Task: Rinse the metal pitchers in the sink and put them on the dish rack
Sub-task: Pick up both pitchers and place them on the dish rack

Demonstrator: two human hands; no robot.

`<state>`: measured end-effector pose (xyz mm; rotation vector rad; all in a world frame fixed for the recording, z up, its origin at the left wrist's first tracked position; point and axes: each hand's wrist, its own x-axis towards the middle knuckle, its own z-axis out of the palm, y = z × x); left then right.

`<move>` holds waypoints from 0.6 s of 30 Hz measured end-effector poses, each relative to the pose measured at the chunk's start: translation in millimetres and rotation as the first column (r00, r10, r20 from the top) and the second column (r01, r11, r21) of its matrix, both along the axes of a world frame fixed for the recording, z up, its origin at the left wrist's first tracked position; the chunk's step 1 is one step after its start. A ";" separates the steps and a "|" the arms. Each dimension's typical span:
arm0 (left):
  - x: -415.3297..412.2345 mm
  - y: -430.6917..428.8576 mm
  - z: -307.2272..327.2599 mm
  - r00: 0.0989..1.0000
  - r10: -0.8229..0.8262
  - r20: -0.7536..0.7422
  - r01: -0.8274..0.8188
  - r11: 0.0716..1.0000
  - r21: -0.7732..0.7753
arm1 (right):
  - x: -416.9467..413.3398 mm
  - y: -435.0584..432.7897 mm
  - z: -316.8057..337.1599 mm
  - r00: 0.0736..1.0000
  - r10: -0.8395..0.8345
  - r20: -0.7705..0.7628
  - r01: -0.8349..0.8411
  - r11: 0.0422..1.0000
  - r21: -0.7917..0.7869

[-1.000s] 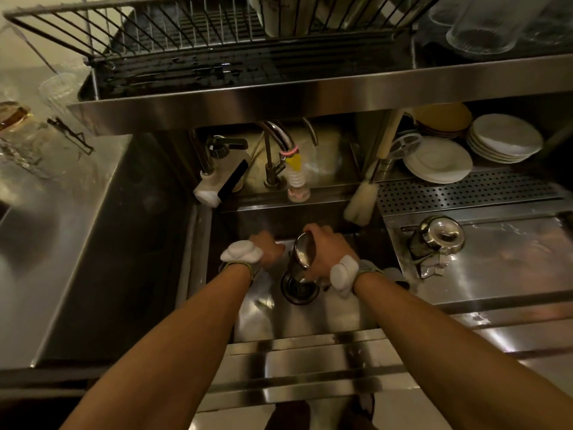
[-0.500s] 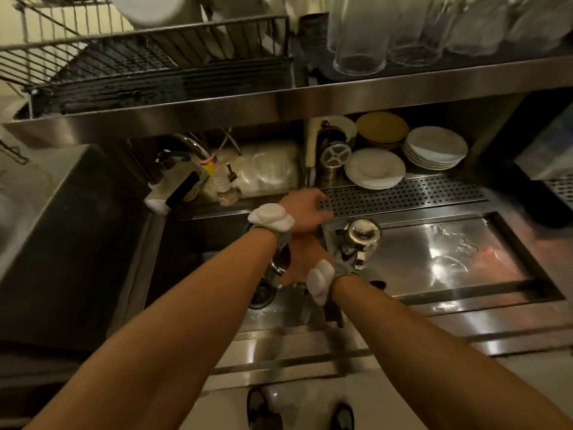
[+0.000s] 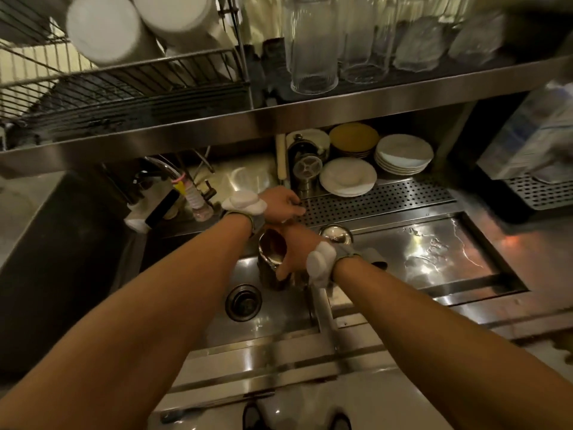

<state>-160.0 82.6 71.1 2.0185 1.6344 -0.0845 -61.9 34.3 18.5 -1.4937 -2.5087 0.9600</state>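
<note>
pitcher (image 3: 272,259) sits upright over the sink (image 3: 279,324), just right of the drain (image 3: 244,302), mouth towards the camera. right hand (image 3: 296,251) is wrapped round its right side, with the fingers curled at the rim and body.

Handling, my read: thin rigid steel, light when empty, won't deform or break. It is probably wet, so the polished wall will be slick. A full wrap round the body or a hook through the handle beats a rim pinch. The handle is hidden behind the hand, so I can't confirm which side it's on.

left hand (image 3: 279,201) crosses over the right wrist to the near-left corner of the perforated tray (image 3: 387,198). Its fingers are bent there, but I can't tell if they pinch anything.

second pitcher (image 3: 336,235) stands just right of the held one, on the wet drainboard.

dish rack (image 3: 130,85) is up left on the shelf (image 3: 310,114), well above the sink and already holding white cups. glasses (image 3: 313,57) crowd its right end, so lift clear of them. plates (image 3: 347,180) are stacked behind the tray.
</note>
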 end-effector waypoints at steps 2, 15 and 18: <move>-3.6 3.3 11.1 0.999 0.030 0.036 -0.031 0.999 0.032 | 8.5 7.6 20.5 0.998 -0.036 -0.050 0.038 0.999 0.033; 18.3 14.5 23.0 0.996 0.045 0.075 -0.052 0.994 0.095 | 89.2 39.9 70.8 0.986 -0.161 0.051 0.140 0.949 0.283; 42.2 8.4 6.8 1.000 -0.016 0.004 0.016 0.998 0.054 | 118.0 39.2 71.4 0.978 -0.208 0.010 0.196 0.939 0.284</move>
